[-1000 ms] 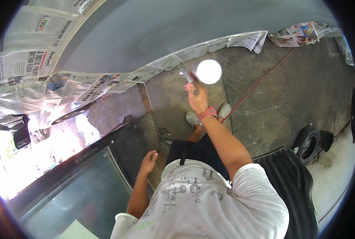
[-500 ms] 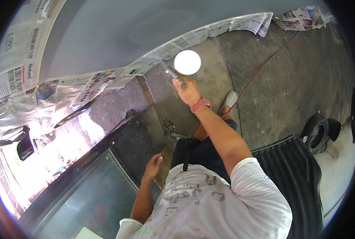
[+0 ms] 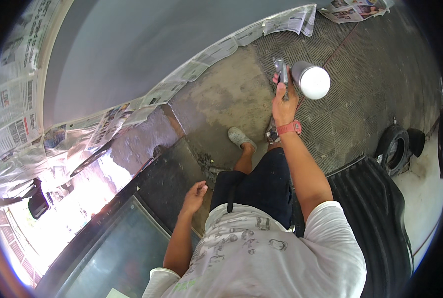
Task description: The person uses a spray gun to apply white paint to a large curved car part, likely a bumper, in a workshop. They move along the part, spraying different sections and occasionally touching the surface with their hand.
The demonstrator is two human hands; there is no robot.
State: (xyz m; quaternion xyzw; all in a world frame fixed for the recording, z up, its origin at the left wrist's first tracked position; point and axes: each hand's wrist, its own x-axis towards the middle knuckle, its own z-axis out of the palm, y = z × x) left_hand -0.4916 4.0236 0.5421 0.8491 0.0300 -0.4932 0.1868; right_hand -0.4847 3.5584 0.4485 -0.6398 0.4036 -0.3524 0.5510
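My right hand point(image 3: 284, 102), with a red watch on its wrist, is wrapped round a spray gun point(image 3: 282, 74). The gun's cup, with a round white lid point(image 3: 314, 83), sits to the right of the hand. Gun and hand are above the floor, apart from the large smooth grey panel point(image 3: 132, 54) at the upper left. Newspaper point(image 3: 191, 68) lines the panel's lower edge. By my left side hangs my left hand point(image 3: 195, 197), loosely bent, with nothing seen in it. A dark-framed glass pane point(image 3: 117, 253) is close to it.
My clog-shod foot point(image 3: 239, 137) stands on the concrete. Behind the right hand runs a thin red hose point(image 3: 341, 48) over the textured floor. A tyre point(image 3: 395, 152) and a black ribbed sheet point(image 3: 365, 213) lie at the right. A dark mirror point(image 3: 38, 199) juts out at the left.
My right hand has carried the spray gun to the right, away from the newspaper edge, and the cup has tilted. One clog has come into view on the concrete. My left hand stays low.
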